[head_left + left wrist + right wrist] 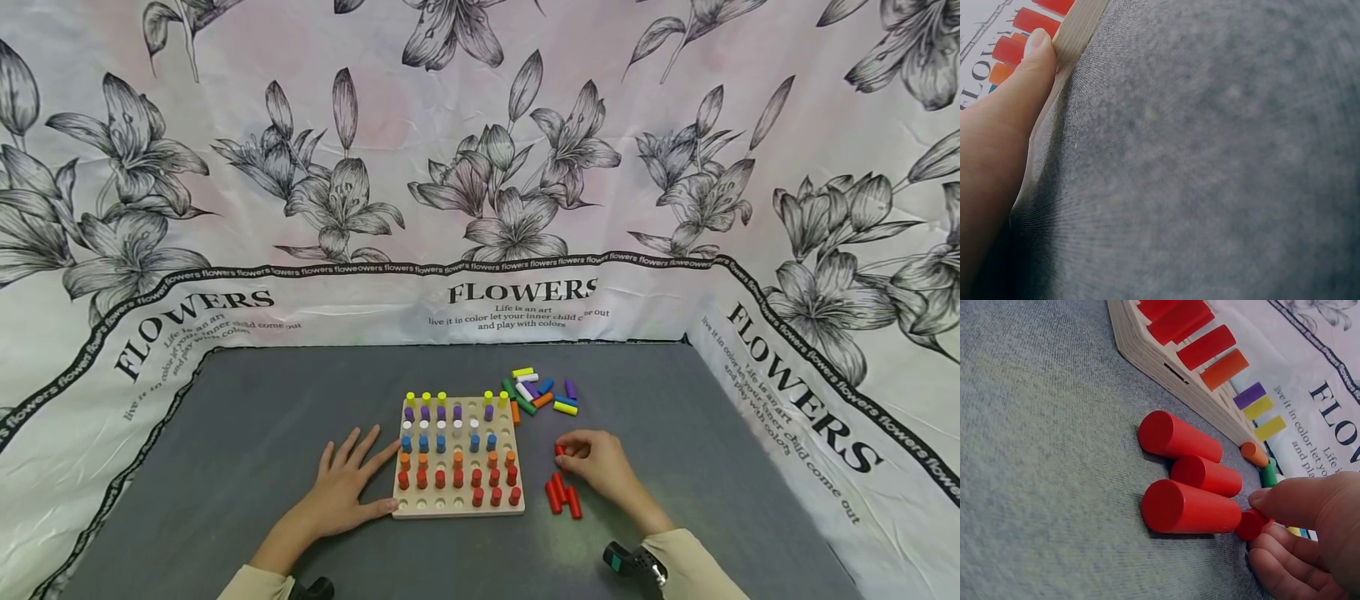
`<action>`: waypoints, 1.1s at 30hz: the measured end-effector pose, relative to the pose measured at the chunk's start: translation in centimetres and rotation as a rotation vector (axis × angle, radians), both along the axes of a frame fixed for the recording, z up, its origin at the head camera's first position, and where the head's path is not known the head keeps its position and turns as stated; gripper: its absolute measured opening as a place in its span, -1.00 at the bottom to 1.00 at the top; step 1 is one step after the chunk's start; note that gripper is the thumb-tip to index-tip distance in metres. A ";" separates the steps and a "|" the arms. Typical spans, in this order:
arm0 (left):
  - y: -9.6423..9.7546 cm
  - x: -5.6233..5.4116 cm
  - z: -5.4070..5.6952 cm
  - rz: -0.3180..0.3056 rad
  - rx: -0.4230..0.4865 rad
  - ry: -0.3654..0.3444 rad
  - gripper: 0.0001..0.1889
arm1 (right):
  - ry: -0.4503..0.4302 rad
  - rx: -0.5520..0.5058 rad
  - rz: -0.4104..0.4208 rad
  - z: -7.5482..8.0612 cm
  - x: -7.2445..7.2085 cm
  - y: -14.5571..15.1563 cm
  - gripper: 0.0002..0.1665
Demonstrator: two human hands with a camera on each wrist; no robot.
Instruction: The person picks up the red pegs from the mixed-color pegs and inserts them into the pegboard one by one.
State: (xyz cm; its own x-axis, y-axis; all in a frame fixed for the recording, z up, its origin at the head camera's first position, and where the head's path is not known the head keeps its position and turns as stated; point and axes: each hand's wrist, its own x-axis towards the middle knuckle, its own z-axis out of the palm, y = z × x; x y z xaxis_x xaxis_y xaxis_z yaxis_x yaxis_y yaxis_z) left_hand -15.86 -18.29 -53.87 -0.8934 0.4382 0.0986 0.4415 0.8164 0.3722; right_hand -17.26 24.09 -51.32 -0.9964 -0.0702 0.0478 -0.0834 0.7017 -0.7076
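Note:
A wooden pegboard (459, 513) lies on the grey table with rows of coloured pegs standing in its holes. Yellow, purple, white, blue, orange and red each have their own row, with some holes bare. My left hand (341, 492) is spread flat at the board's left edge, its thumb touching the near left corner. Right of the board, my right hand (597, 463) pinches a red peg (1250, 525) between thumb and fingers. Just below that hand lie loose red pegs (1191, 507) in a small group.
Behind the board's right corner lies a loose pile of pegs in mixed colours, among them a green peg (526, 406) and a purple peg (570, 389). A flower-printed cloth (517, 317) rises along the back and sides of the table (285, 392).

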 end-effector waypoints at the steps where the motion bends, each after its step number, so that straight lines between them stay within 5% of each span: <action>1: 0.0 0.0 0.0 0.000 0.000 0.000 -0.12 | 0.003 -0.002 0.001 0.0 0.0 0.0 -0.81; 14: 0.1 0.0 0.1 -0.003 -0.009 -0.003 -0.11 | 0.031 -0.045 0.006 0.5 0.6 -0.9 -0.76; 33: 0.1 0.1 0.1 0.005 -0.005 -0.001 -0.11 | 0.098 -0.165 0.147 3.1 2.5 -4.8 -0.71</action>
